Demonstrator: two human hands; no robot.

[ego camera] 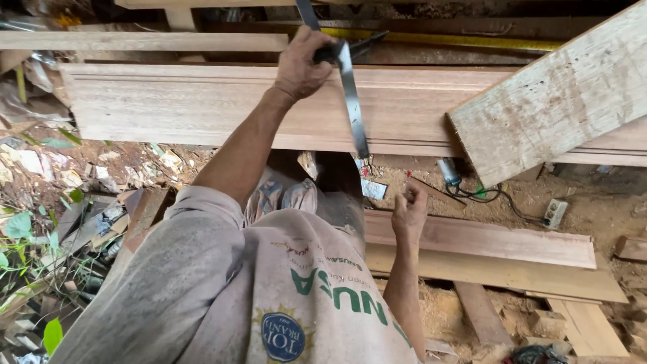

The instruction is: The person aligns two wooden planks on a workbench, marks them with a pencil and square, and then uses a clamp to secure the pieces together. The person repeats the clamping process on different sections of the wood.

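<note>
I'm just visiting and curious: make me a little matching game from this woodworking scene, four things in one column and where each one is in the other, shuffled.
Things:
1. metal square
2. pale rough plank
3. white power strip
4. green leaves

Places:
A. lying on the dirt at the right, cable attached
B. at the left edge among the scraps
C. gripped in the left hand over the long moulded board
D. leaning across the long board's right end

Pairs: 1-C, 2-D, 3-A, 4-B

Shiny metal square, matt wooden board
</note>
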